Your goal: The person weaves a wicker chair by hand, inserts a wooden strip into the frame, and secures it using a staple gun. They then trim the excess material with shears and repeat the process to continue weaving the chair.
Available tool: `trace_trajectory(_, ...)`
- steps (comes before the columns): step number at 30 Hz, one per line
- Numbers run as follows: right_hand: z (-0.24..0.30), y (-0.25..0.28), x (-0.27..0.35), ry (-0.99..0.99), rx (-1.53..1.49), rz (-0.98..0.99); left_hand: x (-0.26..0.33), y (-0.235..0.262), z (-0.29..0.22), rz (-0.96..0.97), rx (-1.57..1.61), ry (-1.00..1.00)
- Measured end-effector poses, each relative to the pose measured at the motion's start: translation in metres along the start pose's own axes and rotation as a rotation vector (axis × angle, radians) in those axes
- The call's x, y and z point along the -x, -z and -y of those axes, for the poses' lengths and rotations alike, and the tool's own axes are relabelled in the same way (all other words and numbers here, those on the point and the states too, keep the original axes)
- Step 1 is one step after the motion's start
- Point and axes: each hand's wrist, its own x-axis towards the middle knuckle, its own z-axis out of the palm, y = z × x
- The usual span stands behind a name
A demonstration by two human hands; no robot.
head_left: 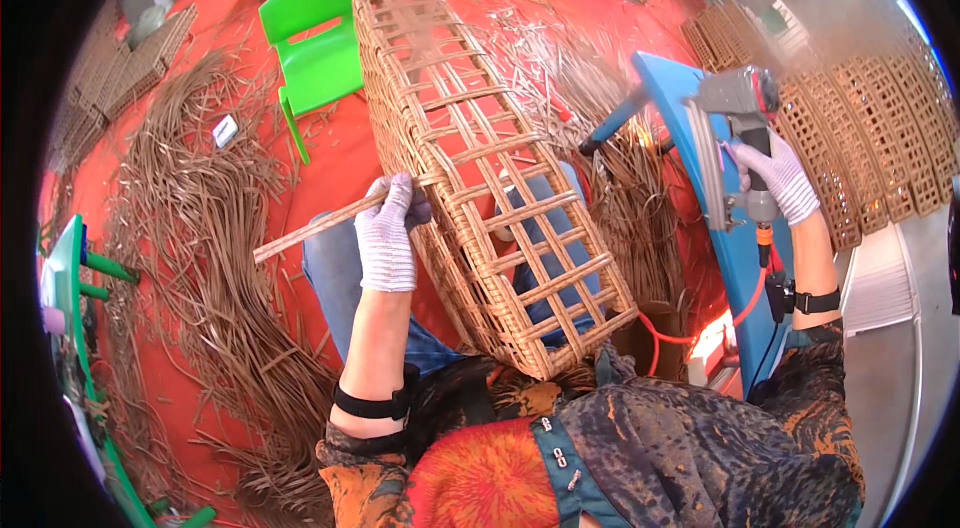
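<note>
A long, open-lattice wicker basket frame (545,228) leans across my lap, tilted, its grid side facing up. My left hand (388,238), in a pale striped glove, is closed at its left upper edge. It grips a brown wicker strip (315,231) whose loose end sticks out to the left. Over at the right, my gloved right hand (785,180) is wrapped round the handle of a grey air-powered nail gun (735,96). The gun is over the blue table (668,88), apart from the basket. Whether it rests on the tabletop, I cannot tell.
A red air hose (748,306) runs down from the gun past the basket. Loose wicker strips (215,258) cover the red floor on the left. A green chair (318,58) stands beyond the basket. Stacked woven frames (865,143) are at the right.
</note>
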Motion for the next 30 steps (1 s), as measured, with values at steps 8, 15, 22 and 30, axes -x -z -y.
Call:
trace_trajectory(8,-0.201,0.048,0.051,-0.670,0.873,-0.351,0.014,-0.028,-0.015,-0.053,-0.268,-0.123)
trace_trajectory(15,-0.274,0.052,0.059,-0.740,1.068,-0.380,0.017,-0.002,-0.012,-0.121,-0.256,-0.134)
trace_trajectory(22,-0.299,0.073,-0.069,-0.450,0.803,-0.403,0.012,-0.008,-0.001,-0.121,-0.184,-0.029)
trace_trajectory(30,-0.315,0.031,-0.157,-0.597,0.572,-0.387,0.016,0.001,-0.007,-0.201,-0.309,-0.081)
